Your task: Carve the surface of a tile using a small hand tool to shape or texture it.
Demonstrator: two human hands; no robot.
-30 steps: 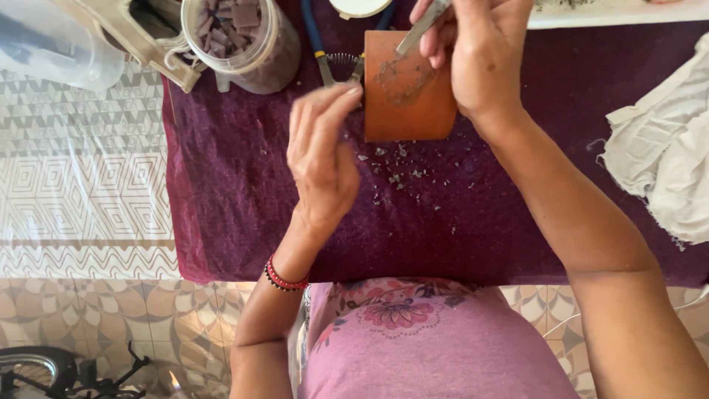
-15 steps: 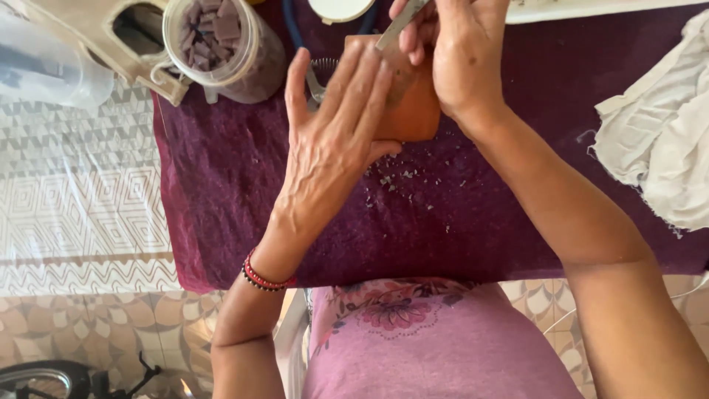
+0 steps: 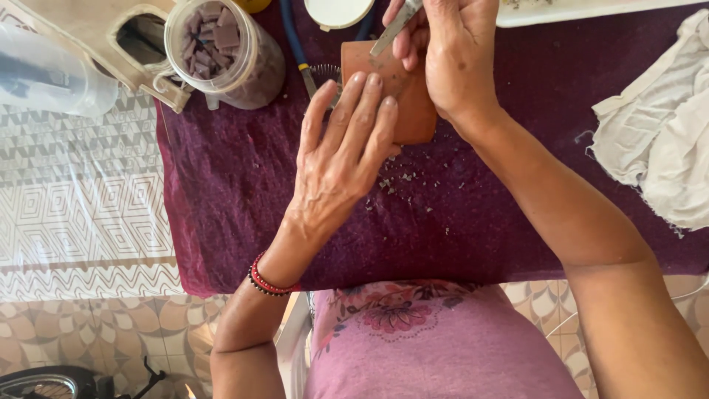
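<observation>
Head view: the person leaned over a dark purple cloth (image 3: 221, 192) spread on the table.
Slab: a flat terracotta-coloured piece (image 3: 413, 111) lay on the cloth near its far edge, partly under both hands.
Left hand (image 3: 343, 159): fingers spread flat, fingertips pressing the slab down, gripping nothing.
Right hand (image 3: 454, 55): fingers clenched round a slim metal tool (image 3: 395, 29), its tip on the slab's upper part.
Done, I judged: some scraping, going by the pale crumbs (image 3: 402, 181) scattered just below the slab.
Left: cannot tell how much; the worked face was mostly hidden.
Nearby: a clear jar of brown pieces (image 3: 221, 48), a crumpled white cloth (image 3: 657, 133).
</observation>
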